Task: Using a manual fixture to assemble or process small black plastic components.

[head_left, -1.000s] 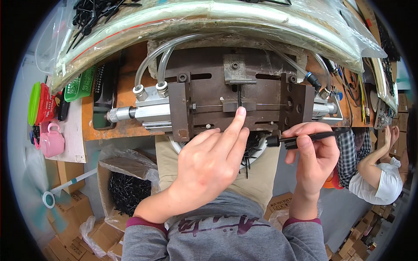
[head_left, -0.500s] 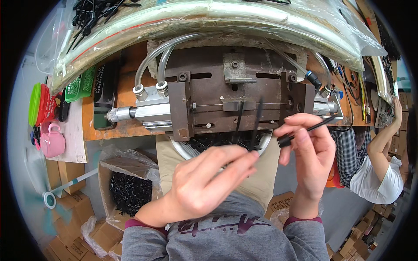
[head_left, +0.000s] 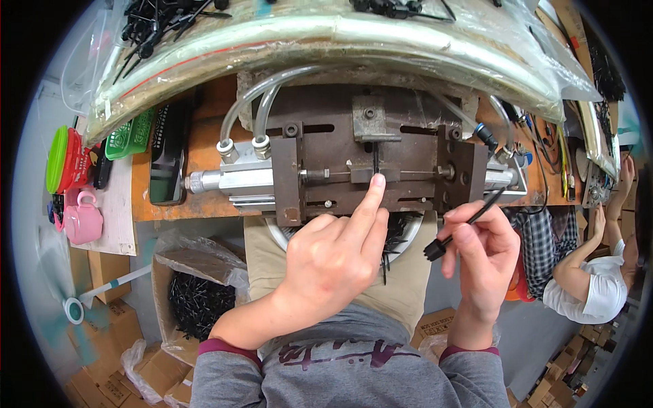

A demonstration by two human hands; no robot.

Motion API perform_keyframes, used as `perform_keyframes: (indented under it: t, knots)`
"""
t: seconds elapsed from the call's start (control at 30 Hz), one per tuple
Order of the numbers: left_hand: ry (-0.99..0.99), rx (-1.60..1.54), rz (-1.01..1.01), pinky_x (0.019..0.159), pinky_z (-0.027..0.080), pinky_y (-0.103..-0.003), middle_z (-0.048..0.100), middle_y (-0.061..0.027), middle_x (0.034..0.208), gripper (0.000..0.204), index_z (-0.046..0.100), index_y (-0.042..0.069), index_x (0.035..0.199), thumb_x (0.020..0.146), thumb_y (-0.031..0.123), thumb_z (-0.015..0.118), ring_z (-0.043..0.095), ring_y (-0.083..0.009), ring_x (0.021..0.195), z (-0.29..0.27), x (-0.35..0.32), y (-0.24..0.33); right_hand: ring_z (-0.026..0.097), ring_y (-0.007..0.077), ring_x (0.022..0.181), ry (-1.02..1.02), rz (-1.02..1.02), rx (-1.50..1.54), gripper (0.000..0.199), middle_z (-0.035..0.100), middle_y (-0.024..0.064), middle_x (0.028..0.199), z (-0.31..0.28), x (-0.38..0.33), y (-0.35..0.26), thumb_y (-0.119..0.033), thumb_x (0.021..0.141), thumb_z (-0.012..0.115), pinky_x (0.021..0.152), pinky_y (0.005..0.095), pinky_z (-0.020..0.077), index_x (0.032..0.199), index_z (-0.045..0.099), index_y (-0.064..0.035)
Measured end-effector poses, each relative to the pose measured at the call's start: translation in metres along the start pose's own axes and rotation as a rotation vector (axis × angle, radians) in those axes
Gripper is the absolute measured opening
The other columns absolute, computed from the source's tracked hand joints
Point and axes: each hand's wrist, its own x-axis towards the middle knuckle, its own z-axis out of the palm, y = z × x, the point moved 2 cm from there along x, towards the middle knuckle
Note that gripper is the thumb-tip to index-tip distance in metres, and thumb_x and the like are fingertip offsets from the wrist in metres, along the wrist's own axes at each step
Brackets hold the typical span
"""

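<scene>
My left hand [head_left: 337,255] reaches over the machine's front edge, index finger stretched out and the other fingers bent. The fingertip touches the lower end of a thin black stick [head_left: 375,158], which lies across the small metal block [head_left: 364,177] in the middle of the brown clamping fixture [head_left: 326,149]. What lies under the palm is hidden. To the right, my right hand [head_left: 481,262] pinches a black plastic stem with a ribbed head [head_left: 439,249]; the head points down left. Below my left hand, a basin [head_left: 416,234] of black parts sits at my lap, partly covered.
Silver cylinders [head_left: 248,180] with clear hoses flank the fixture. A plastic-wrapped padded roll [head_left: 326,34] arches behind it. At left stand a carton [head_left: 163,292] of black parts and a pink cup [head_left: 83,221]. Another person [head_left: 592,285] works at the far right.
My left hand has moved up to the fixture, where a black stick now lies under its index fingertip. The ribbed stem in my right hand has tilted and dropped slightly. The view has shifted a little.
</scene>
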Motion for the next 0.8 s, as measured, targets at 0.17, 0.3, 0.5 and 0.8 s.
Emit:
perform_keyframes:
  t: [0.17, 0.3, 0.5, 0.8]
  knots:
    - [0.161, -0.48, 0.032, 0.061, 0.056, -0.026, 0.072, -0.0132, 0.115, 0.032, 0.075, 0.002, 0.1, 0.07, 0.008, 0.084, 0.07, -0.0182, 0.072, -0.016, 0.004, 0.0, 0.064, 0.0128, 0.055, -0.079, 0.065, 0.128, 0.01, 0.069, 0.014, 0.082, 0.012, 0.012, -0.004, 0.005, 0.091, 0.065, 0.048, 0.0217, 0.0484, 0.1, 0.06, 0.0065]
    - [0.261, -0.554, 0.034, 0.064, 0.059, -0.028, 0.073, -0.0114, 0.1, 0.038, 0.076, 0.002, 0.104, 0.068, 0.005, 0.087, 0.071, -0.0193, 0.078, -0.04, 0.007, 0.0, 0.063, 0.0105, 0.055, -0.219, 0.097, 0.081, 0.008, 0.069, 0.0089, 0.078, 0.031, 0.034, -0.026, -0.001, 0.093, 0.067, 0.047, 0.0199, 0.0463, 0.099, 0.062, 0.0023]
    - [0.239, -0.45, -0.137, 0.064, 0.056, -0.03, 0.071, -0.0115, 0.109, 0.032, 0.074, 0.003, 0.096, 0.067, 0.007, 0.087, 0.069, -0.0183, 0.072, -0.03, -0.005, -0.006, 0.058, 0.0057, 0.069, 0.087, -0.905, -0.816, 0.016, 0.072, 0.0003, 0.089, 0.059, 0.122, -0.071, -0.014, 0.087, 0.077, 0.057, 0.0206, 0.045, 0.098, 0.071, -0.0038]
    - [0.096, -0.102, -0.015, 0.06, 0.051, -0.026, 0.067, -0.0142, 0.127, 0.025, 0.071, 0.003, 0.091, 0.071, 0.014, 0.081, 0.065, -0.0158, 0.063, 0.008, -0.007, -0.002, 0.072, 0.0303, 0.095, -0.058, -0.449, -1.792, 0.042, 0.074, 0.0163, 0.101, 0.116, 0.202, -0.092, -0.042, 0.089, 0.062, 0.084, 0.0395, 0.0564, 0.103, 0.075, -0.0049]
